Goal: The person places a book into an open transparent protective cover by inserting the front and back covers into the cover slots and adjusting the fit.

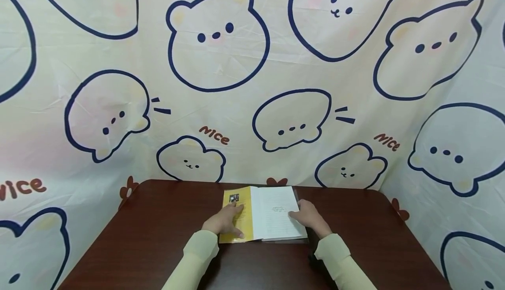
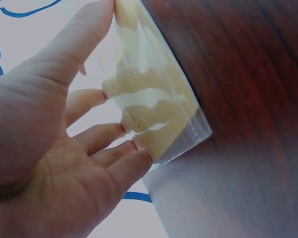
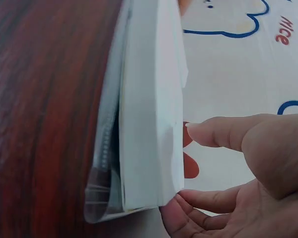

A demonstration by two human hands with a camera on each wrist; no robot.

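An open book [image 1: 272, 220] in a clear plastic cover lies on the dark wooden table. Its left side shows a yellow cover flap [image 1: 245, 220] with a small picture near the top; on the right is a white lined page with a faint greenish print. My left hand [image 1: 224, 220] rests on the yellow flap, its fingers spread and fairly straight, with fingertips against the glossy plastic in the left wrist view. My right hand [image 1: 311, 216] holds the book's right edge: the thumb lies over the page, and the other fingers [image 3: 171, 218] meet the side of the page block.
The brown table [image 1: 158, 237] reaches to a cloth backdrop [image 1: 236, 119] with bear outlines behind it and at both sides. Pale yellow sleeves [image 1: 201, 248] cover both forearms. A dark shape [image 1: 313, 261] shows beside the right sleeve.
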